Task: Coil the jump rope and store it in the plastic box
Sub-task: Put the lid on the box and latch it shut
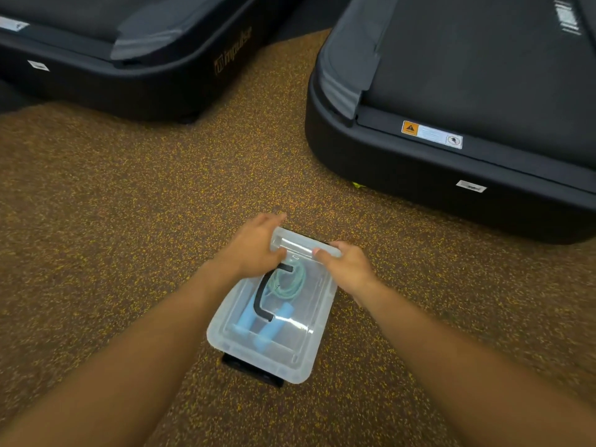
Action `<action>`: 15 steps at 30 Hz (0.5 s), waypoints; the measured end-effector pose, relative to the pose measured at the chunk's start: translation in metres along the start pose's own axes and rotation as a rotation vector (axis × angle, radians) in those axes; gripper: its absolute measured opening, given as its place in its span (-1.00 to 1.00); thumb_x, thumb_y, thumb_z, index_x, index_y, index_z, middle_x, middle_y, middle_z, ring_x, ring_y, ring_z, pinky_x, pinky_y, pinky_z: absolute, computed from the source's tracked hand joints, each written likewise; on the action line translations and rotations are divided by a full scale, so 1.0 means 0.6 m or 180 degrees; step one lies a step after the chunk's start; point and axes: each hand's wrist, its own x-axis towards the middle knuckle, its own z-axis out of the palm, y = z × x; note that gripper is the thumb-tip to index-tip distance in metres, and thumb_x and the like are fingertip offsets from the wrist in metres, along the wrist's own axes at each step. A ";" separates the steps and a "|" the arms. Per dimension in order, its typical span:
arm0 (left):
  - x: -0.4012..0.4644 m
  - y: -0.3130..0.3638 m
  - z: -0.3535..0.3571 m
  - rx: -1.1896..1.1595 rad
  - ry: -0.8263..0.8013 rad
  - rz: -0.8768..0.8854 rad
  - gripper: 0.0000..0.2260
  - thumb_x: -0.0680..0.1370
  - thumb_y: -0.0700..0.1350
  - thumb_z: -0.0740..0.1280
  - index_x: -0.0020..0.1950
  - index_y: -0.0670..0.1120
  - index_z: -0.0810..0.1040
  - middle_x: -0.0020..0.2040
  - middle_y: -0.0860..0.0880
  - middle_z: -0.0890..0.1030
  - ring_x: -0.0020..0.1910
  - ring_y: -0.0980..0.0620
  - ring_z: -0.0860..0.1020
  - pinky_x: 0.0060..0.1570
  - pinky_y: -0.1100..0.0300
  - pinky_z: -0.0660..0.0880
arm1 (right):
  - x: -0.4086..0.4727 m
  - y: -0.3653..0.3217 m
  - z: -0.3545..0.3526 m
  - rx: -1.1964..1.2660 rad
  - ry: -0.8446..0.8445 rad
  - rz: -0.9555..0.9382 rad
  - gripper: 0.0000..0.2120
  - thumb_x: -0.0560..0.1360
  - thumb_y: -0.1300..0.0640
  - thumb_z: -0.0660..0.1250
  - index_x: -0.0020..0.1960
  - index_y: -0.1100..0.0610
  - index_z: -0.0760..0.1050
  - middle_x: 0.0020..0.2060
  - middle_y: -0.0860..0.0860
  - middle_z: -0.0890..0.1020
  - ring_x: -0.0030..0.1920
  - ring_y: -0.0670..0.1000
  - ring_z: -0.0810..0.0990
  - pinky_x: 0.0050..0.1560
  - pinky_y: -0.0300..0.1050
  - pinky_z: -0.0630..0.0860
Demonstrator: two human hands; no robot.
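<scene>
A clear plastic box point(225, 330) lies on the speckled floor with its translucent lid point(300, 359) on top. Through the lid I see the coiled teal jump rope point(288, 282) with two light blue handles point(269, 327) side by side. A black curved handle on the lid point(260, 296) arches over them. My left hand point(253, 250) grips the far left corner of the lid. My right hand point(346, 267) grips the far right edge. Both sets of fingers curl over the lid's far rim.
Two black treadmill bases stand ahead, one at the upper left point(135, 69) and one at the right point(451, 150). Brown speckled rubber floor point(113, 204) lies around the box. A black latch point(251, 372) shows under the box's near end.
</scene>
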 end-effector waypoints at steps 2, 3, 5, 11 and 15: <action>0.019 0.001 -0.007 -0.0032 -0.0197 -0.0132 -0.24 0.56 0.00 0.43 0.66 -0.01 0.09 0.61 -0.14 0.25 0.57 -0.17 0.23 0.53 -0.03 0.20 | 0.000 -0.005 -0.004 0.0219 -0.0020 -0.0009 -0.38 0.48 -0.09 0.49 0.48 0.05 0.44 0.26 -0.03 0.59 0.21 0.10 0.64 0.26 0.14 0.60; 0.024 0.002 -0.009 -0.0039 -0.0240 -0.0150 -0.22 0.57 0.01 0.43 0.67 -0.02 0.07 0.62 -0.15 0.25 0.58 -0.17 0.23 0.52 -0.01 0.20 | 0.000 -0.007 -0.006 0.0356 -0.0020 -0.0026 -0.41 0.50 -0.01 0.50 0.48 0.06 0.43 0.23 -0.06 0.57 0.19 0.08 0.64 0.26 0.14 0.60; 0.029 0.003 -0.013 -0.0059 -0.0312 -0.0158 -0.23 0.58 0.01 0.43 0.67 -0.04 0.07 0.60 -0.14 0.29 0.57 -0.16 0.27 0.50 0.06 0.22 | 0.000 -0.008 -0.008 0.0495 0.0011 -0.0117 -0.45 0.52 0.11 0.50 0.47 0.05 0.45 0.19 -0.05 0.54 0.18 0.07 0.62 0.26 0.13 0.61; 0.031 0.001 -0.017 0.0080 -0.0375 0.0048 -0.38 0.60 0.03 0.40 0.61 0.00 0.26 0.55 -0.14 0.37 0.50 -0.16 0.36 0.45 0.06 0.27 | 0.000 -0.004 -0.002 0.0418 0.0197 -0.0413 -0.66 0.49 0.16 0.52 0.23 -0.04 0.60 0.14 0.05 0.66 0.04 0.11 0.70 0.09 0.16 0.68; 0.032 -0.003 -0.021 0.0011 -0.0361 0.0109 -0.44 0.58 0.05 0.42 0.56 0.04 0.36 0.50 -0.09 0.46 0.37 -0.11 0.51 0.37 0.08 0.37 | -0.004 0.002 -0.001 0.0046 0.0311 -0.0729 -0.69 0.50 0.09 0.50 0.22 -0.06 0.60 0.11 0.02 0.67 0.05 0.08 0.68 0.09 0.15 0.66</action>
